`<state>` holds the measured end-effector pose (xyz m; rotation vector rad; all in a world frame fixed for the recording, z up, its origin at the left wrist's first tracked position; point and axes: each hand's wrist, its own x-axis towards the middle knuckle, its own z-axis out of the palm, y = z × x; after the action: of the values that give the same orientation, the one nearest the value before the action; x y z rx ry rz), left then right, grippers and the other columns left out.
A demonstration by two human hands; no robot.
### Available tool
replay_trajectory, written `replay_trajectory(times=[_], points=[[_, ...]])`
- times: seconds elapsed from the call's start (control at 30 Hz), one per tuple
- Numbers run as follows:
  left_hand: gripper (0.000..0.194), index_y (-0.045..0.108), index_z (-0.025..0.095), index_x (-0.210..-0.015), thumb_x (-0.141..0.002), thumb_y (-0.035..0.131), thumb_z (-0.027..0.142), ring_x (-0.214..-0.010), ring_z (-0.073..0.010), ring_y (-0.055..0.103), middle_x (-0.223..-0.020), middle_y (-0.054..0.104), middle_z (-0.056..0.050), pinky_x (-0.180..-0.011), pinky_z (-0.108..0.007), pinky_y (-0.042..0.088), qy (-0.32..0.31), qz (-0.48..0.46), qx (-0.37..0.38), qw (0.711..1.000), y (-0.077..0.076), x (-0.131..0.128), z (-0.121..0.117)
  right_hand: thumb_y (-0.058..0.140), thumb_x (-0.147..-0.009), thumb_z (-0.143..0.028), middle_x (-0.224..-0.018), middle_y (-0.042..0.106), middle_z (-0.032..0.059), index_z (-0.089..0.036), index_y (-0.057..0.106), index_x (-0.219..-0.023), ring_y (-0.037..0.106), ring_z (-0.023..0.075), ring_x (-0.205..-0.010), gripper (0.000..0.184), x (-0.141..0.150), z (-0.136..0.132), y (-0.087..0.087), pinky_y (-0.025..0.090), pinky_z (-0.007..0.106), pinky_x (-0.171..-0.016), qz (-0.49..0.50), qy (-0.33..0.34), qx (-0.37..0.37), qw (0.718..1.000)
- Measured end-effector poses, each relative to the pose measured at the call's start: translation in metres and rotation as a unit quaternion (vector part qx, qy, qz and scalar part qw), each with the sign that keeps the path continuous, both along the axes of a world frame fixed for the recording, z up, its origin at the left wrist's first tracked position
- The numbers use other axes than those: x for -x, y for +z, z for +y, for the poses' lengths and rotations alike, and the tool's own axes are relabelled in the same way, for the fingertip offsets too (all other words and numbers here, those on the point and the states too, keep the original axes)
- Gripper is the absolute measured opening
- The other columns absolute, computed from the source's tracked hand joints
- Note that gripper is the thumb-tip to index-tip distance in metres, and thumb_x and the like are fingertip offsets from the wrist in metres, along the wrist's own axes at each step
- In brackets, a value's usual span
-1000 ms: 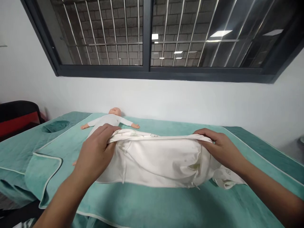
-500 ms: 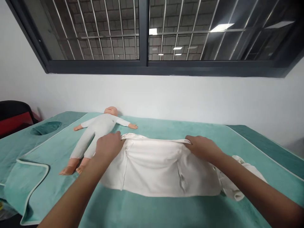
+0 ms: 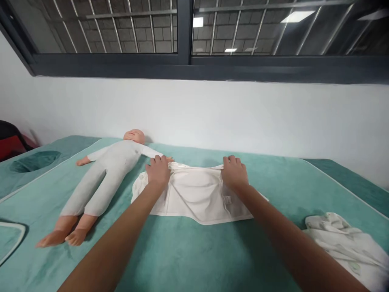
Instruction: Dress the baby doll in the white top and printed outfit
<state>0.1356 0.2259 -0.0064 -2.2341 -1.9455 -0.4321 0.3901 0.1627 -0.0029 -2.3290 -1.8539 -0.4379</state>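
A white baby garment [image 3: 196,192] is spread on the green bed cover, its plain inside facing up and a small tag near its right side. My left hand [image 3: 158,172] is closed on its upper left corner, close to the doll's hand. At the upper right corner my right hand [image 3: 235,173] grips the same edge with curled fingers. The fabric between them sags slightly. To the left lies a baby doll [image 3: 114,166] on its back, in a white bodysuit, arms spread and feet bare.
A crumpled white cloth [image 3: 343,243] with a small print rests at the right. The green bed cover [image 3: 188,259] reaches a white wall [image 3: 194,115] under a barred window. A round hollow [image 3: 35,161] shows at the far left, beside a red and black chair [image 3: 12,142].
Both hands have carried the garment away from me and down onto the bed cover, where it was held up before. The view has tilted down, showing more of the crumpled cloth.
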Motion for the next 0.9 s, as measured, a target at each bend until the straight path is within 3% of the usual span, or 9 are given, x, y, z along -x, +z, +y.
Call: replay_trajectory(times=[0.1,0.2,0.3,0.4,0.53,0.63,0.77,0.9], points=[[0.040,0.052,0.014,-0.125,-0.089,0.036,0.008,-0.124,-0.0309,0.046,-0.132,0.052,-0.018,-0.099,-0.046,0.038,-0.111,-0.006,-0.051,0.993,-0.016,-0.018,-0.022,0.040,-0.090,-0.013,-0.134,0.052,0.0174,-0.009,0.052,-0.127,0.045,0.0270,-0.123,0.039,0.032,-0.004,-0.017,0.034,0.036,-0.104,0.063,0.109,-0.062,0.990],[0.034,0.060,0.016,-0.113,-0.089,0.038,0.008,-0.111,-0.0246,0.055,-0.117,0.061,-0.013,-0.094,-0.038,0.043,-0.184,-0.034,0.026,0.982,-0.032,-0.033,-0.034,0.039,-0.093,-0.021,-0.130,0.058,0.0138,-0.011,0.054,-0.126,0.050,0.0229,-0.120,0.037,0.059,-0.004,-0.033,0.035,0.031,-0.104,0.146,0.128,-0.007,0.981],[0.030,0.060,0.014,-0.112,-0.094,0.037,0.018,-0.116,-0.0263,0.053,-0.122,0.060,-0.015,-0.099,-0.040,0.042,-0.164,-0.043,0.034,0.985,-0.042,-0.036,-0.029,0.038,-0.095,-0.028,-0.134,0.056,0.0167,-0.009,0.054,-0.126,0.048,0.0260,-0.126,0.040,0.066,0.003,-0.041,0.033,0.037,-0.108,0.162,0.084,0.038,0.983],[0.040,0.049,0.014,-0.131,-0.094,0.040,0.025,-0.132,-0.0305,0.041,-0.141,0.048,-0.018,-0.106,-0.048,0.036,-0.139,-0.046,-0.002,0.989,-0.046,-0.032,-0.018,0.037,-0.095,-0.031,-0.146,0.046,0.0185,-0.008,0.048,-0.134,0.038,0.0280,-0.137,0.047,0.056,0.012,-0.043,0.027,0.044,-0.112,0.158,0.063,0.044,0.984],[0.048,0.042,0.016,-0.141,-0.094,0.039,0.028,-0.137,-0.0307,0.035,-0.148,0.041,-0.016,-0.108,-0.047,0.034,-0.133,-0.035,-0.041,0.990,-0.048,-0.029,-0.010,0.037,-0.095,-0.040,-0.162,0.018,0.0101,-0.015,0.032,-0.148,0.014,0.0286,-0.148,0.058,0.046,0.015,-0.046,0.018,0.056,-0.114,0.143,0.055,0.062,0.986],[0.050,0.041,0.018,-0.142,-0.095,0.039,0.033,-0.138,-0.0311,0.034,-0.149,0.041,-0.015,-0.108,-0.046,0.034,-0.132,-0.016,-0.050,0.990,-0.049,-0.027,-0.007,0.035,-0.095,-0.047,-0.164,0.010,0.0069,-0.018,0.025,-0.152,0.009,0.0275,-0.149,0.065,0.043,0.013,-0.050,0.015,0.058,-0.115,0.110,0.075,0.056,0.990],[0.052,0.042,0.018,-0.142,-0.096,0.036,0.041,-0.137,-0.0317,0.035,-0.149,0.042,-0.016,-0.107,-0.047,0.035,-0.148,0.007,-0.038,0.988,-0.053,-0.021,-0.002,0.032,-0.095,-0.054,-0.164,0.009,0.0055,-0.020,0.024,-0.153,0.011,0.0276,-0.149,0.067,0.040,0.014,-0.055,0.016,0.055,-0.115,0.083,0.086,0.048,0.992],[0.049,0.048,0.021,-0.139,-0.098,0.031,0.042,-0.133,-0.0310,0.041,-0.144,0.049,-0.013,-0.106,-0.047,0.036,-0.156,0.006,-0.009,0.988,-0.057,-0.018,0.001,0.026,-0.096,-0.056,-0.162,0.021,0.0081,-0.019,0.031,-0.150,0.020,0.0281,-0.146,0.066,0.037,0.017,-0.057,0.017,0.052,-0.114,0.097,0.076,0.083,0.989]])
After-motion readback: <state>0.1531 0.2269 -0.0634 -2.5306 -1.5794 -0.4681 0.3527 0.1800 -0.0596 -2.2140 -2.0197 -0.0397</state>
